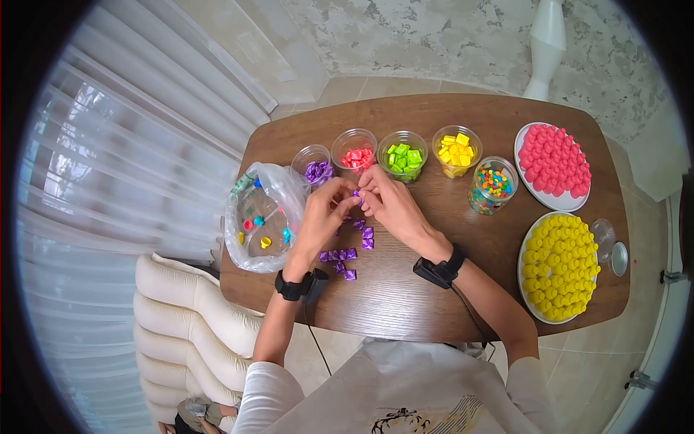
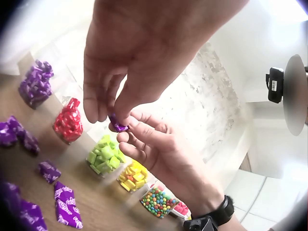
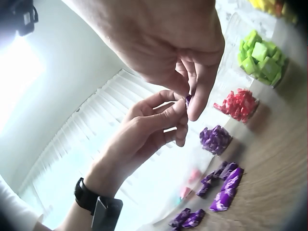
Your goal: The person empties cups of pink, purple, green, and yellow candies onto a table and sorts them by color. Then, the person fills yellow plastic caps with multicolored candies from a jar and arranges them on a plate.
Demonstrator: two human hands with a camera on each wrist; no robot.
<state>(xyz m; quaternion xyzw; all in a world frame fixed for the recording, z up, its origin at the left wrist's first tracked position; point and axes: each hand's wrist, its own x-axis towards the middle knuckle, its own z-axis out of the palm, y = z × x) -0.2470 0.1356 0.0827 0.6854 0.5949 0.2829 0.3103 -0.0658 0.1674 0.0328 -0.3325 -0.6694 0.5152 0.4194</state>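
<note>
Both hands meet over the table around one small purple-wrapped candy point(image 2: 118, 126). The left hand point(image 1: 325, 210) pinches it between thumb and fingertips. From the other side, the right hand point(image 1: 394, 206) pinches the same candy with thumb and forefinger. Below and nearer the body, several purple candies point(image 1: 338, 255) lie in short rows on the wood, partly covered by the left hand in the head view. Just beyond the hands stands a clear cup of purple candies point(image 1: 318, 171).
Clear cups of red point(image 1: 356, 159), green point(image 1: 403, 158) and yellow candies point(image 1: 455, 152) line the back, beside a jar of coloured beads point(image 1: 493, 184). Plates of pink point(image 1: 555, 160) and yellow pieces point(image 1: 560, 267) stand right. A plastic-lined container point(image 1: 264, 217) sits left.
</note>
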